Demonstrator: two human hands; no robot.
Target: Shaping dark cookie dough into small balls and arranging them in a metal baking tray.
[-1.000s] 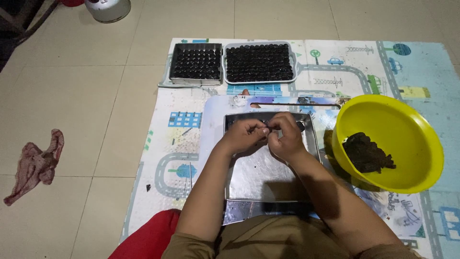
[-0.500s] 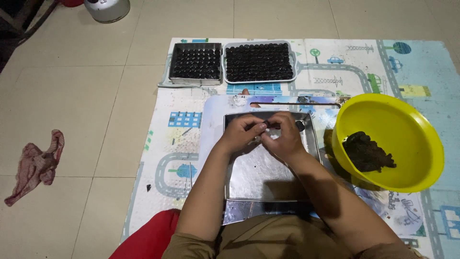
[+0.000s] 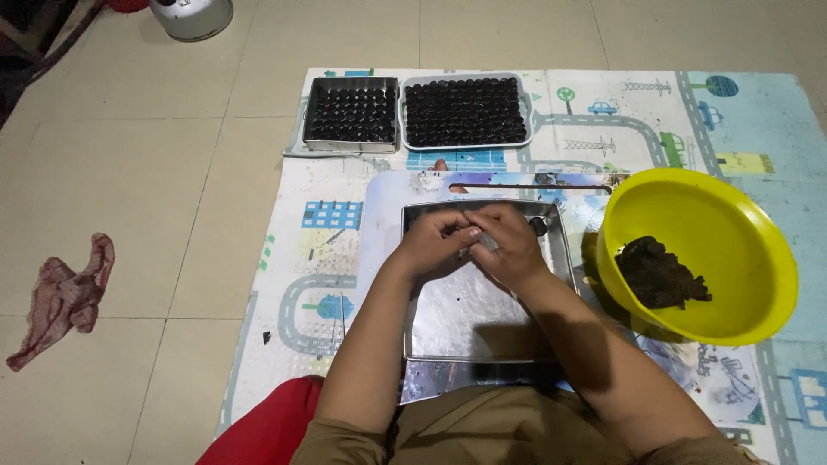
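Staying pressed together over the metal tray (image 3: pixel 448 327) — left hand (image 3: pixel 435 245) and right hand (image 3: pixel 508 245), grip unclear, barely shifted

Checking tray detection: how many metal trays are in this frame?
3. Two filled trays sit side by side at the mat's far edge, the left tray and the right tray. A third, nearly bare tray lies under the person's hands.

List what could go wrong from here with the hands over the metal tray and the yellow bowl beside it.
1. The yellow bowl of dark paste sits close by the right forearm; a wide elbow move might knock it.
2. Left hand and right hand work a small piece together over the steel tray; it might slip and roll against the ball already laid there.
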